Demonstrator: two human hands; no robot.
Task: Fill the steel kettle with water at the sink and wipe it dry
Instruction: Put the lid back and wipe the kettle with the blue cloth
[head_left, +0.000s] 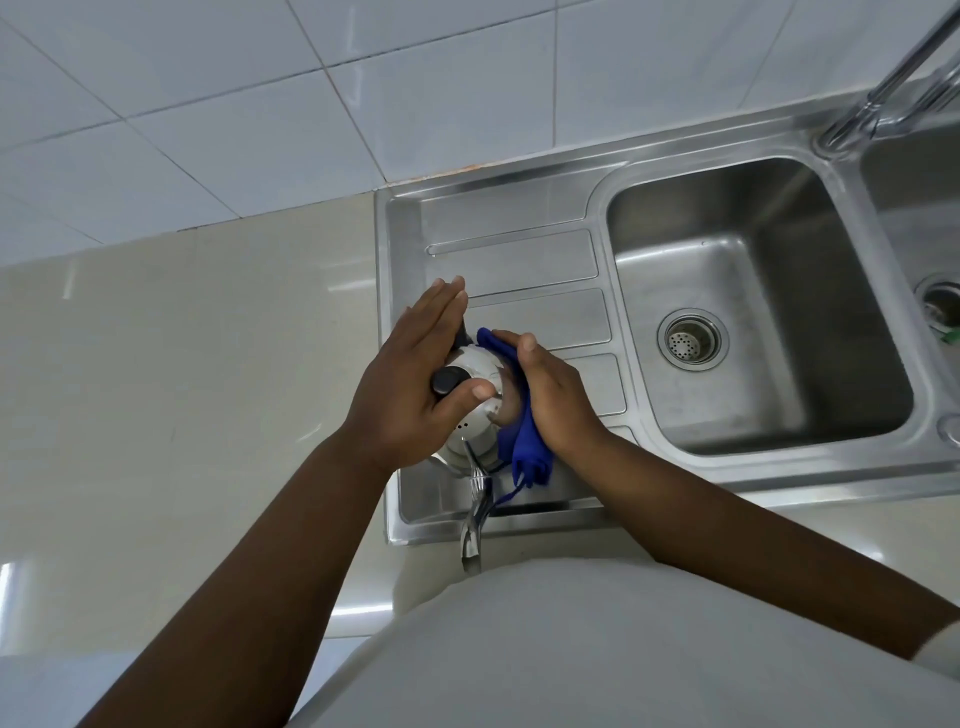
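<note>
The steel kettle (480, 415) stands on the sink's ribbed draining board (519, 260), its black lid knob up and its spout (475, 519) pointing toward me. My left hand (410, 379) lies flat against the kettle's left side and lid, thumb on the lid. My right hand (550, 395) presses a blue cloth (524, 447) against the kettle's right side. Much of the kettle body is hidden under both hands.
The steel sink basin (769, 260) with its drain strainer (692, 340) lies to the right, a second basin (930, 218) beyond it. The tap (883, 93) rises at the top right. Beige countertop (182, 389) spreads left; white wall tiles behind.
</note>
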